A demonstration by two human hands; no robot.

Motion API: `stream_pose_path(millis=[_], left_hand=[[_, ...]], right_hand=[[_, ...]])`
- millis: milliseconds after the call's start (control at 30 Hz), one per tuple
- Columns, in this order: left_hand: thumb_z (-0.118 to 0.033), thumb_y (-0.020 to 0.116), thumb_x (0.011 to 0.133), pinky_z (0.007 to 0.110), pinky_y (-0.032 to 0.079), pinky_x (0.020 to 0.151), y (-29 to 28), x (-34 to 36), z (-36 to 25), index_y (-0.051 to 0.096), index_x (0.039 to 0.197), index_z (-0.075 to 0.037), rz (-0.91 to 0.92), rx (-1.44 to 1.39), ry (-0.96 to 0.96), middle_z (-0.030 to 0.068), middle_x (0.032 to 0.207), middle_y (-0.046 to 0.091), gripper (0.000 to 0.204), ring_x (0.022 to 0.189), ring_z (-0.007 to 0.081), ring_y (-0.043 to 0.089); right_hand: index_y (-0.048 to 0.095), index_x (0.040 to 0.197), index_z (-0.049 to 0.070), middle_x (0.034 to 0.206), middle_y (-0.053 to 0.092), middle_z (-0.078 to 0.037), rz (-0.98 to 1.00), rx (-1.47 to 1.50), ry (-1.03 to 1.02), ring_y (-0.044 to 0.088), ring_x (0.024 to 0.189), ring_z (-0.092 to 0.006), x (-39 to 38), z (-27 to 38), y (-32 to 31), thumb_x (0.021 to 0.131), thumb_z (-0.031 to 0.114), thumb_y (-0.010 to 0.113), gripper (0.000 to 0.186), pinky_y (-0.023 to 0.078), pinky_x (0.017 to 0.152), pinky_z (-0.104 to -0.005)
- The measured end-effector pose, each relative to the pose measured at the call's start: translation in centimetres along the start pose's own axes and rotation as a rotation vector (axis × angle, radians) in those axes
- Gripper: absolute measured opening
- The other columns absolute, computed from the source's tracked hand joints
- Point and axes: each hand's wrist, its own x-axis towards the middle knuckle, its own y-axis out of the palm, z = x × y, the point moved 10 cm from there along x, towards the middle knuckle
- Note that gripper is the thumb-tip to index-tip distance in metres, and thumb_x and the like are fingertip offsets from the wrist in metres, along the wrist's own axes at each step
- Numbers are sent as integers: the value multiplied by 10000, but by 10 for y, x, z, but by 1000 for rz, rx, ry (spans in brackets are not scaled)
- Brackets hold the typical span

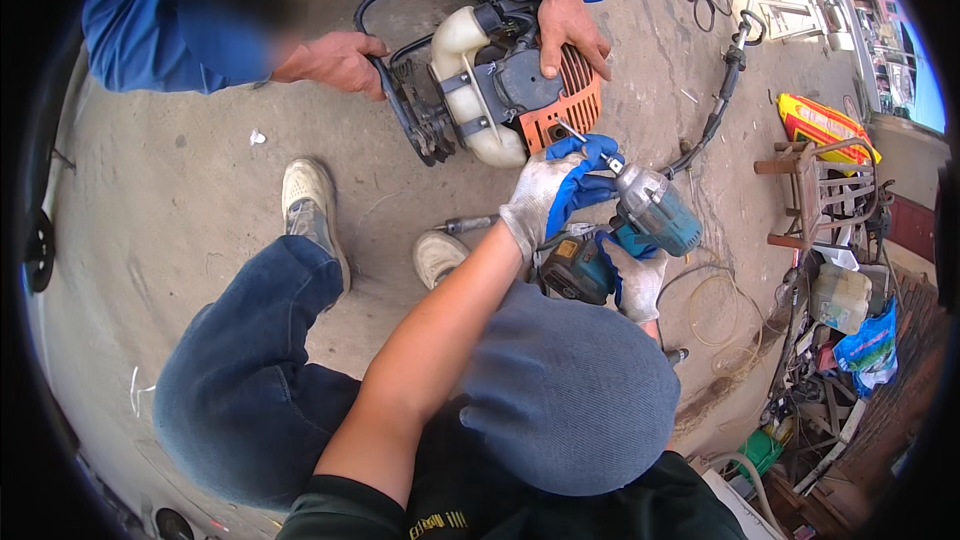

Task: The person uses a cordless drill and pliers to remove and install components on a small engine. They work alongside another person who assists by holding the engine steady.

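In a white-and-blue glove, my right hand is wrapped round the grip of a teal-and-grey cordless impact wrench. Its dark battery pack is toward my knee. My left hand, gloved alike, has its fingers closed about the thin driver bit at the tool's nose. The bit's tip is at the orange slotted cover of a small engine with a white plastic tank; contact cannot be made out. A co-worker in blue sleeves steadies the engine, one hand on the cover, the other on its black frame.
A black hose or shaft runs over the concrete to the right. Beyond it are a small wooden chair, a yellow-and-red bag and a heap of clutter with a blue bag. Thin cable loops on the ground near my right hand.
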Motion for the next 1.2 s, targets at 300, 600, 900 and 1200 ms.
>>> stream_pose_path(millis=[300,600,900,1200], left_hand=[[-357,533,1051,372,544,939,-30,-7,-12,605,1269,-100,-84,-192,77,55,1157,683,344,1048,200,669],[-286,498,1059,326,537,907,-51,10,-12,647,1218,-132,-174,-392,123,-1,1105,661,266,1023,162,637],[-274,459,1071,380,539,980,-49,23,-7,620,1280,-125,-153,-582,109,39,1168,656,303,1092,212,634],[-291,436,1084,383,551,989,-42,27,-14,609,1288,-108,-117,-945,239,86,1258,660,324,1154,229,649]], right_hand=[[636,1216,-1,1061,706,-83,113,-126,-50,656,851,-152,12,42,27,842,18,748,391,543,774,-292],[651,1148,-9,978,718,-84,157,-150,-25,660,768,-111,24,91,54,782,19,799,396,531,654,-252],[682,1115,9,930,731,-82,191,-790,-71,662,781,-155,25,148,77,793,127,791,360,547,715,-317],[650,1118,31,913,722,-142,645,-1334,-596,711,851,-306,48,197,137,816,189,743,354,555,774,-381]])
